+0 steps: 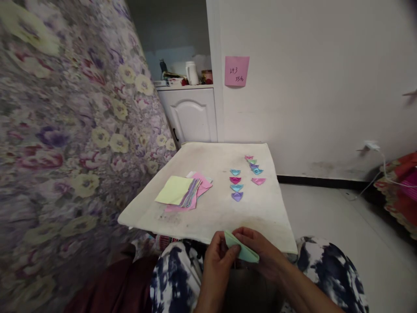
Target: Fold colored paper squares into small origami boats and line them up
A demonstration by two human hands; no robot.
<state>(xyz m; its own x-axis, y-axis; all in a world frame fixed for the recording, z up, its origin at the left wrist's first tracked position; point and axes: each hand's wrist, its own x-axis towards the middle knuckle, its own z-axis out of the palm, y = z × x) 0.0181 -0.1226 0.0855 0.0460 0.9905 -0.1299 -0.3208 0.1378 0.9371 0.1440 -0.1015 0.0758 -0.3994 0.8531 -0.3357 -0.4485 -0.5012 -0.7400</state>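
Head view shows the person sitting low, with both hands held together just under the near edge of the worktop (208, 217), above the lap. Between them is a folded green paper (243, 250). It is not lying on the worktop; it is kept in the air, close to the body. Its long axis runs from upper left to lower right, slightly sloping down toward the right side. The left hand (216, 261) pinches the upper left end with thumb and fingers closed on it. The right hand (260, 254) lies behind and under the lower part, fingers closed around it, so both hands are equally near; neither needs to reach.

Farther away on the worktop, a stack of coloured paper sheets (184, 191) lies to the left and forward of the hands, and two short rows of small folded pieces (243, 178) lie straight ahead, well apart from the green paper.
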